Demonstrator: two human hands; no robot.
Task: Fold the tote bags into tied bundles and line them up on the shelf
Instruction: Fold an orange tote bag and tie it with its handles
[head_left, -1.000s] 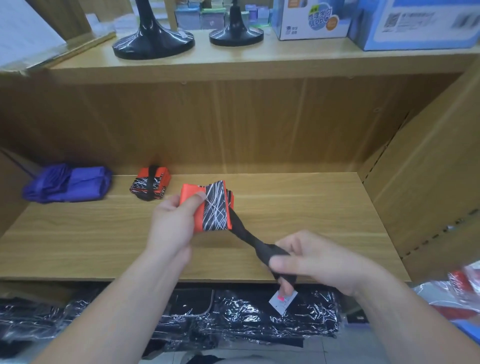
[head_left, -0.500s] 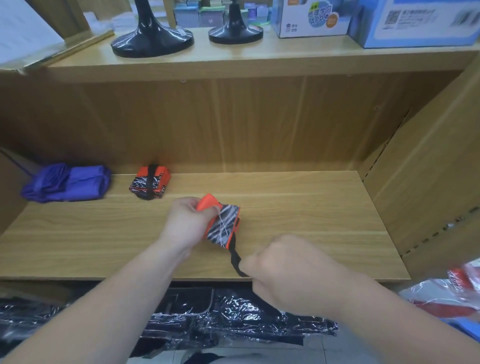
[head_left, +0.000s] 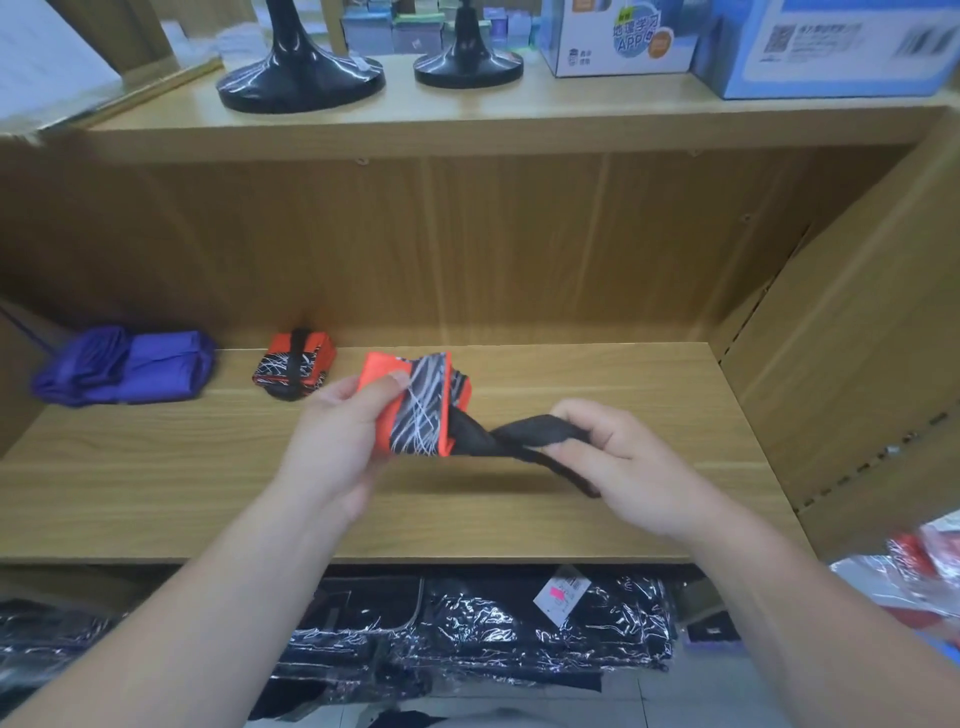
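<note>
My left hand (head_left: 337, 436) grips a folded orange tote bag (head_left: 415, 410) with a black-and-white scribble print, held upright above the wooden shelf (head_left: 597, 384). Its black strap (head_left: 524, 441) runs to the right, twisted, and my right hand (head_left: 618, 462) pinches its far end. On the shelf behind, a tied orange bundle (head_left: 293, 366) of the same print lies with a black strap around it. Left of that lies a folded purple tote bag (head_left: 124, 366).
Two black round stand bases (head_left: 298, 78) (head_left: 467, 65) and blue-and-white boxes (head_left: 831, 47) sit on the upper shelf. A slanted wooden side panel (head_left: 857, 364) closes the right end. Below the shelf lie black items in plastic wrap (head_left: 467, 629) with a paper tag (head_left: 563, 595).
The right hand, which had swung low and close to the bundle with the strap, has come back up and out to the right, drawing the strap taut. The bundle has risen and turned upright.
</note>
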